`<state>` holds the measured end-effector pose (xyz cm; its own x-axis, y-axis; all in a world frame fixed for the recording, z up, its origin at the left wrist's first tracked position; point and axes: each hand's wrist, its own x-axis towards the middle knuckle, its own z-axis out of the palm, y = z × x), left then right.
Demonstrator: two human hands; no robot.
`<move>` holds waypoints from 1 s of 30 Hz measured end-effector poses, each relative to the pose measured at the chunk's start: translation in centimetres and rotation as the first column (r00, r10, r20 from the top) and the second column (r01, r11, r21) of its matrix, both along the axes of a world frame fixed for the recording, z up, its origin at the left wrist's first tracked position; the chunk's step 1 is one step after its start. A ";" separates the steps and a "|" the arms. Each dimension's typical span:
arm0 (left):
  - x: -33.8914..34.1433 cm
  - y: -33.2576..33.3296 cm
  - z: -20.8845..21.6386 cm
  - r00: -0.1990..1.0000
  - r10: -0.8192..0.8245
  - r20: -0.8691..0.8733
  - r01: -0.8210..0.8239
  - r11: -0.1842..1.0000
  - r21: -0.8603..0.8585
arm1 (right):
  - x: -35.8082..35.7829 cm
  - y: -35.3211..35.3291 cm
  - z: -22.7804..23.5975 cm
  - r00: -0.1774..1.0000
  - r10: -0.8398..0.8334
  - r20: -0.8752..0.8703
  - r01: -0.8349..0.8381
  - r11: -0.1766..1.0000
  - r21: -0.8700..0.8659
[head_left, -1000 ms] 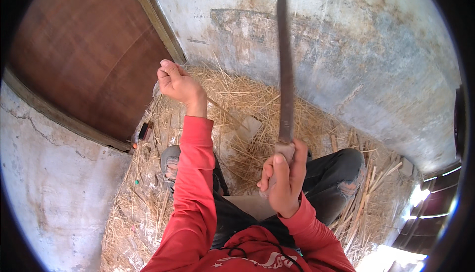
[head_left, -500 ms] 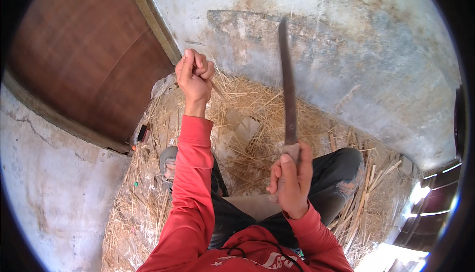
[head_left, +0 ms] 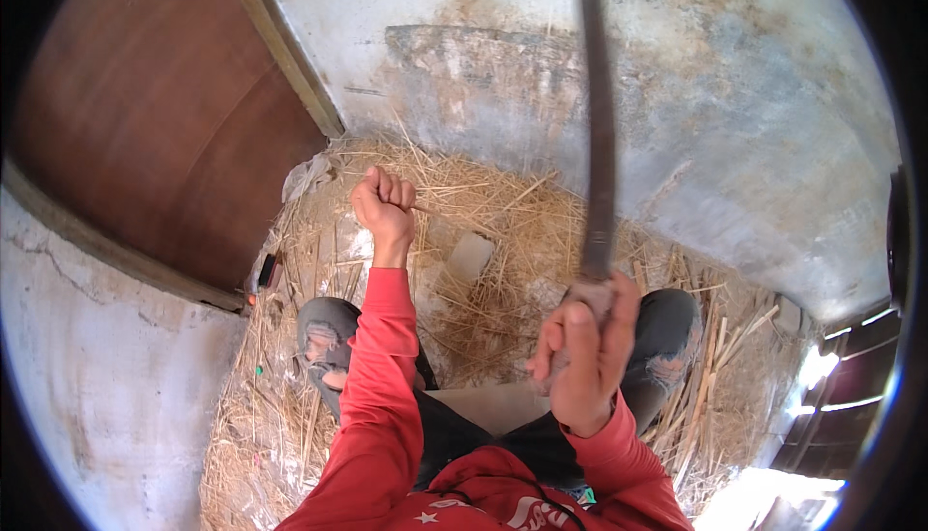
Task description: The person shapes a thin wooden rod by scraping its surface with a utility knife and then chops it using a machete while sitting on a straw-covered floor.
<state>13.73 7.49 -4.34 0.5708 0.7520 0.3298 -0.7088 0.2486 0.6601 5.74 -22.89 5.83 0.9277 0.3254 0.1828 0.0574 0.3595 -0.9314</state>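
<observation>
My right hand (head_left: pixel 588 367) is closed around the handle of a machete (head_left: pixel 599 135). Its long dark blade points up and away from me, raised in front of the wall. My left hand (head_left: pixel 385 204) makes a fist out ahead, over the straw-like litter. From its right side pokes a short end of a thin pale stick (head_left: pixel 423 209); the fingers hide the rest. Blade and left hand are well apart. Beyond my lap, between my bent knees, sits a pale flat piece (head_left: pixel 495 408).
Straw and shavings (head_left: pixel 464 323) cover the ground, with a pale block (head_left: pixel 471 255) among them. Split sticks (head_left: pixel 710 376) lie by my right knee (head_left: pixel 667 328). A stained wall (head_left: pixel 725 115) stands ahead; a brown panel (head_left: pixel 145 115) is at the left.
The machete and my right hand have moved up and to the right, the blade now rising higher in view. My left fist has come lower, nearer to me.
</observation>
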 end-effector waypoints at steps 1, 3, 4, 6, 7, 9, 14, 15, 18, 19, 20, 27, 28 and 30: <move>-1.2 0.1 0.2 0.998 0.062 0.001 -0.062 0.998 -0.016 | -0.4 -0.1 -0.1 0.998 -0.031 0.051 0.028 0.998 0.056; -1.3 -0.1 3.0 0.995 0.091 0.042 -0.089 0.995 -0.054 | -0.5 -0.9 -0.4 0.975 -0.106 0.198 0.071 0.982 0.172; -2.1 -0.1 5.1 0.993 0.108 0.048 -0.105 0.992 -0.064 | -0.6 -1.1 -0.6 0.979 -0.078 0.189 0.049 0.988 0.149; -4.2 -1.0 10.0 0.991 0.112 0.069 -0.110 0.993 -0.031 | -0.9 -1.6 -1.1 0.988 -0.030 0.154 0.016 0.996 0.093; -5.2 -1.1 12.1 0.991 0.120 0.067 -0.120 0.993 0.000 | -1.2 -1.5 -1.4 0.996 -0.001 0.084 -0.004 0.998 0.057; -6.3 -1.7 15.3 0.992 0.121 0.035 -0.123 0.989 0.076 | -1.7 -1.1 -2.0 0.998 0.046 -0.050 -0.046 0.999 -0.011; -5.9 -2.6 18.2 0.984 0.156 -0.087 -0.142 0.979 0.147 | -3.3 -0.4 -4.2 0.947 0.196 -0.254 -0.190 0.981 0.048; -5.1 -2.7 17.5 0.981 0.166 -0.103 -0.145 0.972 0.183 | -3.6 -0.3 -4.3 0.942 0.211 -0.262 -0.209 0.977 0.033; -3.0 -2.3 13.9 0.975 0.184 -0.127 -0.141 0.948 0.287 | -4.1 0.0 -4.8 0.924 0.280 -0.260 -0.284 0.959 0.021; -2.6 -2.0 12.9 0.979 0.170 -0.111 -0.134 0.953 0.273 | -4.2 0.1 -4.5 0.916 0.309 -0.256 -0.315 0.949 0.020; -2.1 -2.0 12.1 0.984 0.148 -0.095 -0.120 0.959 0.256 | -4.2 0.2 -4.4 0.909 0.332 -0.253 -0.339 0.941 0.014; -0.3 -2.2 11.1 0.995 0.086 -0.053 -0.074 0.976 0.205 | -4.2 1.6 -8.2 0.874 0.345 -0.342 -0.399 0.911 -0.101; -0.4 -1.8 11.0 0.995 0.088 -0.041 -0.079 0.978 0.194 | -3.8 1.6 -9.0 0.822 0.363 -0.439 -0.455 0.882 -0.122; -1.0 -0.4 11.0 0.995 0.093 -0.018 -0.089 0.981 0.170 | -3.0 1.1 -9.4 0.776 0.361 -0.517 -0.483 0.868 -0.119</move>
